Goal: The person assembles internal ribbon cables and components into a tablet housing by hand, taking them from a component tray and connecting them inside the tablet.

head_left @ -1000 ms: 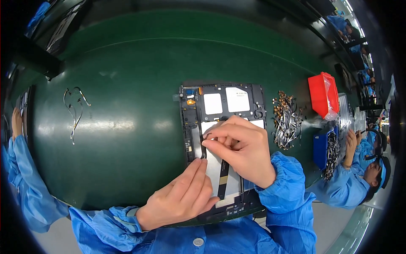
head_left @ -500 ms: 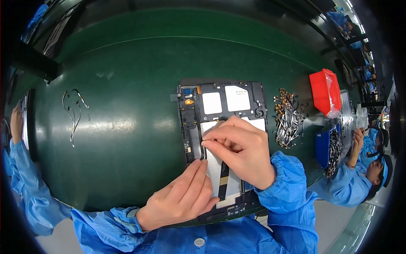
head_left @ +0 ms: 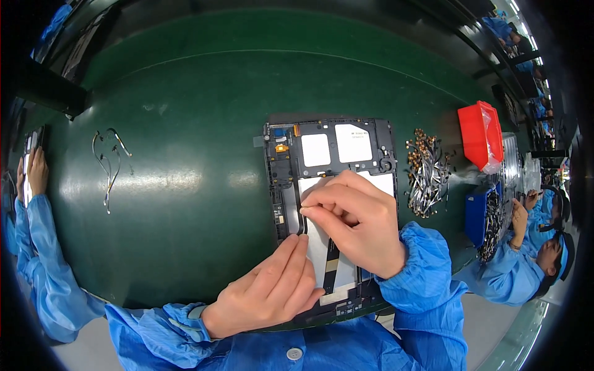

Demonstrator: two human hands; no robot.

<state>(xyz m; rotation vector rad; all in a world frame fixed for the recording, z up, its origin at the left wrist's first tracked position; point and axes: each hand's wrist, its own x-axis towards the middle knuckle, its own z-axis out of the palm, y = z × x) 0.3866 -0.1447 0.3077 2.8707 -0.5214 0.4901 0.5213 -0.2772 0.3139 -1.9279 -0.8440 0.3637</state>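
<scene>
An opened tablet-like device lies in front of me, with a black frame, white label patches and a silver inner plate. A thin black cable runs lengthwise along its left part. My right hand pinches this cable between thumb and forefinger, the other fingers curled. Just nearer to me, my left hand rests over the device's lower left, fingers stretched side by side and fingertips against the cable's lower stretch. The left palm hides the device's near left corner.
Several loose cables lie on the green table at left. Right of the device is a cable pile, then a red bin and a blue bin. Co-workers' hands are at far left, others at far right.
The device and both my hands sit slightly further right in the picture; my grip looks the same. At far left, a co-worker's hands have shifted on a device.
</scene>
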